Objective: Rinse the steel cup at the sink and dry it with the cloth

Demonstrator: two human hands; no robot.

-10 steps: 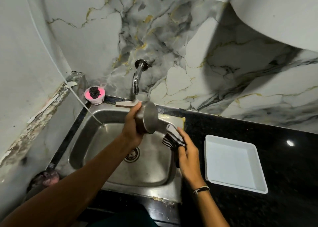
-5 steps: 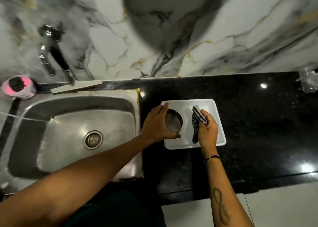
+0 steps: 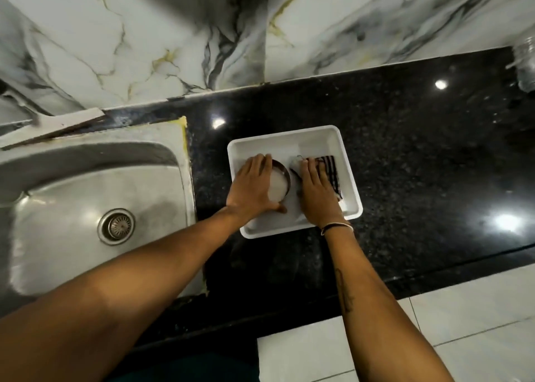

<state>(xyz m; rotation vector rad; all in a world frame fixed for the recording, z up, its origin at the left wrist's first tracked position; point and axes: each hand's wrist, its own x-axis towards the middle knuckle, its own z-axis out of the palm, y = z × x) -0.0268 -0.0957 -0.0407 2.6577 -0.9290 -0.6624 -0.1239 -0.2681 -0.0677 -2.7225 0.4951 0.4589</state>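
The steel cup point(image 3: 280, 183) stands upright in the left half of the white tray point(image 3: 318, 136) on the black counter, mouth up. My left hand point(image 3: 253, 189) wraps its left side, thumb at the near rim. The black-and-white striped cloth point(image 3: 330, 168) lies flat in the tray's right half, pressed under the palm and fingers of my right hand point(image 3: 315, 192). Cup and cloth sit side by side, a small gap between them.
The steel sink point(image 3: 95, 205) with its drain point(image 3: 116, 226) lies left of the tray. A marble wall runs along the back. A clear glass object point(image 3: 525, 65) stands at the counter's far right. White floor tiles show below the counter edge.
Both hands left the sink and tap and moved right to the tray. The cup went from tilted in the air to standing in the tray, and the cloth now lies flat there.
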